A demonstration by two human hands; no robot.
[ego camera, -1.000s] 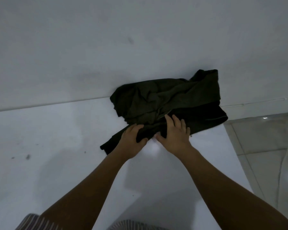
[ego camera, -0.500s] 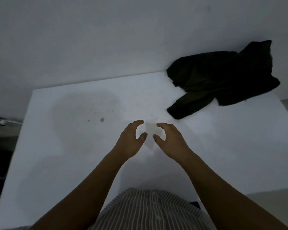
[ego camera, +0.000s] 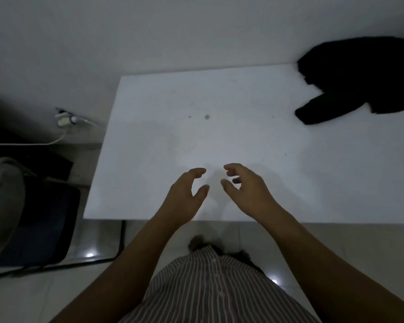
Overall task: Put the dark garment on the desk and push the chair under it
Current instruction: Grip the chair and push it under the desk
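The dark garment (ego camera: 362, 78) lies crumpled at the far right corner of the white desk (ego camera: 173, 136), against the wall. My left hand (ego camera: 187, 194) and my right hand (ego camera: 245, 190) hover side by side over the desk's near edge, fingers curled apart and holding nothing. Both are well away from the garment. The chair (ego camera: 33, 220), with a dark seat and a pale backrest, stands on the floor to the left of the desk, outside it.
A white charger and cable (ego camera: 65, 120) sit on the floor by the wall, left of the desk. Glossy floor tiles (ego camera: 336, 248) spread below the desk's near edge. My striped shirt (ego camera: 208, 287) fills the bottom centre.
Both hands have let go of the garment and drawn back to the near edge. The view has swung left and back, bringing the chair and the desk's left edge into sight.
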